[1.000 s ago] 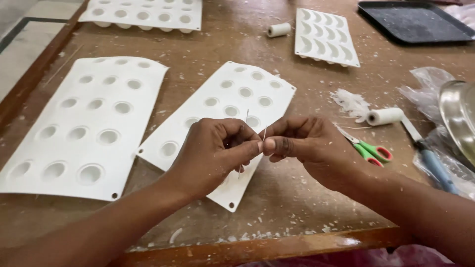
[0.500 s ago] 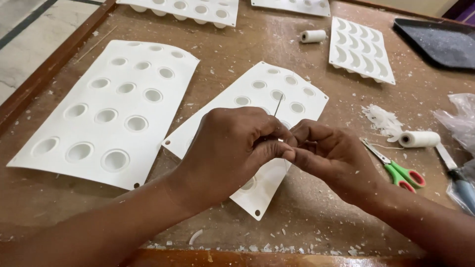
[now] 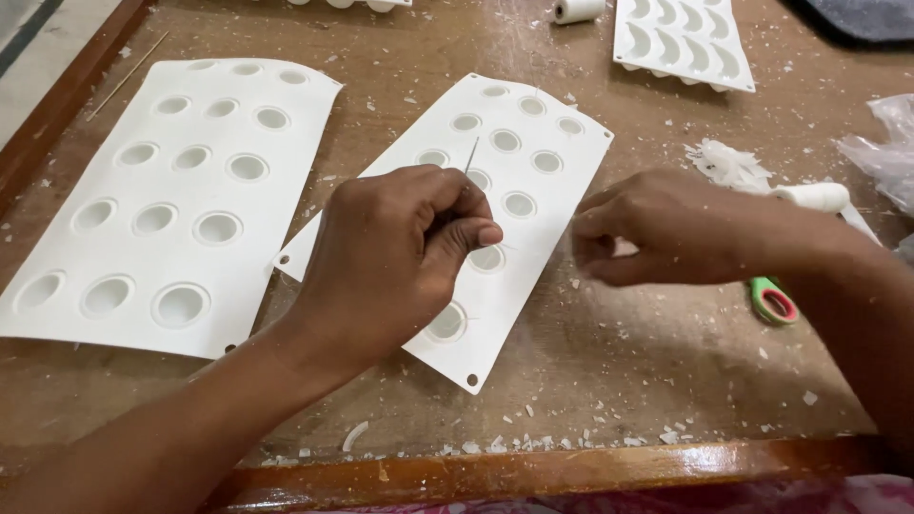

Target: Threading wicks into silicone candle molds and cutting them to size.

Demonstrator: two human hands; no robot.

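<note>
My left hand is closed around a thin metal needle whose tip sticks up above the knuckles. It hovers over the middle white mould sheet, which has round cavities. My right hand is a hand's width to the right, blurred, with curled fingers pointing left. Whether it pinches a thread cannot be made out. Behind the right hand lies a white thread spool.
A larger white round-cavity mould lies to the left, and a crescent-cavity mould sits at the back beside another spool. Green-and-red scissors, white shavings and a plastic bag are on the right. The wooden table edge is near me.
The two hands were pressed together at the needle. Now my right hand has pulled away to the right, while my left hand keeps the needle over the middle mould.
</note>
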